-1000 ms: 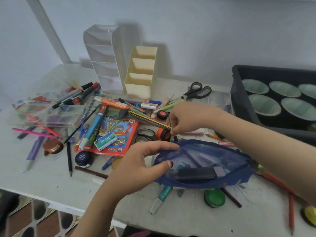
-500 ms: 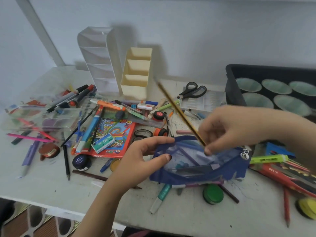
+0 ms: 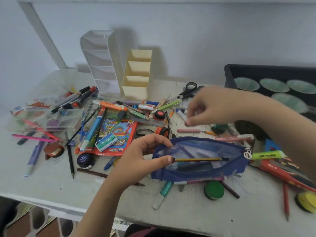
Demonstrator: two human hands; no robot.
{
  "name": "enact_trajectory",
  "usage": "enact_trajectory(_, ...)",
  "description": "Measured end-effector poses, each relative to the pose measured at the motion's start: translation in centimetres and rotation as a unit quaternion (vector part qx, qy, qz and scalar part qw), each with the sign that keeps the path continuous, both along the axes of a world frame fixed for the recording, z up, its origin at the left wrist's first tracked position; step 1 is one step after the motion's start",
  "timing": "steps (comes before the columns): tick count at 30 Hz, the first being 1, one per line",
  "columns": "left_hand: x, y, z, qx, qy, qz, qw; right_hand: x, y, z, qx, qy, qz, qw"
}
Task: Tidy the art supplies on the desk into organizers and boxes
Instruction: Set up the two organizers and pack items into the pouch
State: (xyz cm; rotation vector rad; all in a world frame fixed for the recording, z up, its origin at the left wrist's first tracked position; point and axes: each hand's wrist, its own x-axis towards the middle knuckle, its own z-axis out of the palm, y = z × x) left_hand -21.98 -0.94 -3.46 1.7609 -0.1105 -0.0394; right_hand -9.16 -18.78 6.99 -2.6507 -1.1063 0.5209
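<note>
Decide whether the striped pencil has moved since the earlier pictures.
Yes. The striped pencil has moved away from the cream organizer, toward the front edge of the desk, and now lies in the blue pouch.

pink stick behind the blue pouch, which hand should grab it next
Right. The right hand hangs empty right by the pink cylindrical stick, while the left hand pinches the blue mesh pencil pouch open.

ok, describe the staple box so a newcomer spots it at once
Find the cream organizer at the back of the desk, then the red pencil pack lying flat in front of it. On that pack lies the staple box: small, teal and white, the only thing marked No.10.
</note>
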Motion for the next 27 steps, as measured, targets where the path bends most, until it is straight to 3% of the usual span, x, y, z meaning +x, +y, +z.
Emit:
enact_trajectory(8,-0.6,0.0,0.2,0.019,-0.02,0.027,0.999,2.6,9.9,-5.3,-0.026,-0.175,0.087,0.98)
enact_trajectory(14,-0.9,0.2,0.0,0.008,-0.022,0.037,0.999,4.0,13.0,-8.5,-0.007,-0.177,0.067,0.982)
enact_trajectory(20,-0.6,0.4,-0.1,0.003,-0.017,0.049,0.999,4.5,11.8,-5.8,0.028,-0.186,0.044,0.981)
enact_trajectory(24,0.0,0.5,-0.3,0.004,-0.005,0.054,0.998,4.3,8.5,-1.5,0.199,-0.052,-0.005,0.979)
enact_trajectory(27,0.4,0.6,-0.3,0.001,0.007,0.044,0.999,3.2,6.0,0.7,0.346,0.089,-0.037,0.933)
